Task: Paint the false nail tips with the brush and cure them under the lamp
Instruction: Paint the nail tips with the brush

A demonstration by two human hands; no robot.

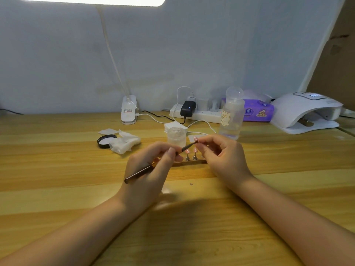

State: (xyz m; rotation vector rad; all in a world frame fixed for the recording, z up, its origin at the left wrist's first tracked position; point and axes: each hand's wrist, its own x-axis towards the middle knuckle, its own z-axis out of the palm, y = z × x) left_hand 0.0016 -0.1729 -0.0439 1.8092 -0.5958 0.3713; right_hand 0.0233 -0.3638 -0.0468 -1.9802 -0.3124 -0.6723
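Centrally, over the wooden counter (57, 169), the left hand (148, 169) grips a dark-handled brush (153, 166) like a pen, thumb and forefinger pinching the shaft while the handle end sticks out toward the person past the back of the hand. The brush tip reaches up and right to the right hand (221, 154), whose thumb and forefinger are curled and pinch something small at the tip; it looks like a pink nail tip (196, 139), though it is too small to be sure. Just below and between the two hands, a low holder strip (192, 161) lies on the counter with small metal stands, and two pink false nail tips (187, 151) sit upright on them; more of the strip is hidden behind the right hand.

Behind the hands stands a small frosted jar (176, 136), open, with its black lid (104, 141) lying well to the left beside crumpled white wipes (124, 143). A tall clear bottle (231, 114) with a label stands right of the jar. At the far right of the counter sits the white curing lamp (305, 112), its opening facing the front. Along the back wall lie a white power strip (197, 113) with a black adapter plugged in, a purple tissue pack (257, 111), and the clamp base of a desk lamp (129, 110).
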